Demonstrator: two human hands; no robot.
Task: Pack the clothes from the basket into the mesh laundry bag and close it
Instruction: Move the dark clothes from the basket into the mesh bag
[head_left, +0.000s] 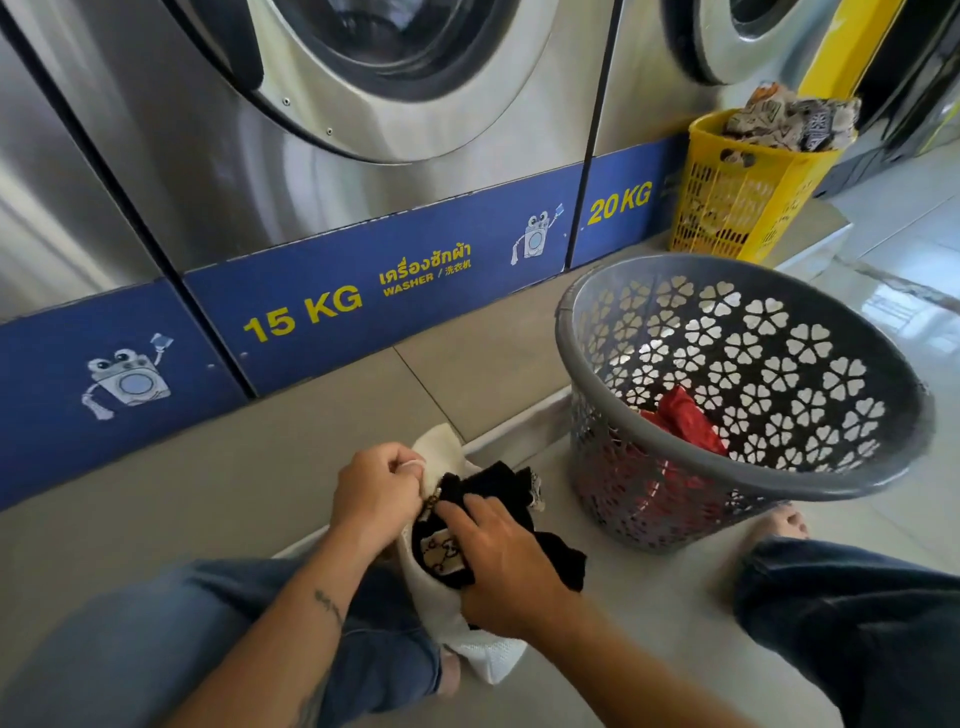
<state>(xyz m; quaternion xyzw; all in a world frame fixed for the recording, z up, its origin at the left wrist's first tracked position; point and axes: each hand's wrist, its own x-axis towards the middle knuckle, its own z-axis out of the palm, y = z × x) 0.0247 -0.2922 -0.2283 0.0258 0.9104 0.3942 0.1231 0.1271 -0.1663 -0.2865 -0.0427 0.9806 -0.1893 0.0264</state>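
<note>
We find the white mesh laundry bag (491, 657) on the floor (260, 493) near us, between the person's legs in blue jeans (156, 649), its mouth turned up. The left hand (376, 488) pinches the far edge of that mouth, fingers (402, 465) curled tight on the fabric. The right hand (501, 553) lies on a black garment (498, 488) that sits half inside the bag. Its fingers (457, 514) are fairly straight, pressing on the cloth rather than gripping it. A patterned beige label (439, 553) shows on the black cloth just below those fingers (we cannot read it). To the right stands the grey basket (569, 332), with a red garment (685, 415) at its bottom. Farther off, against the machines, a yellow basket (737, 208) is heaped with printed cloth (789, 117). The steel washer (260, 171) marked 15 KG fills the far left, and a second washer (649, 78), marked 20 KG, stands just beside it.
</note>
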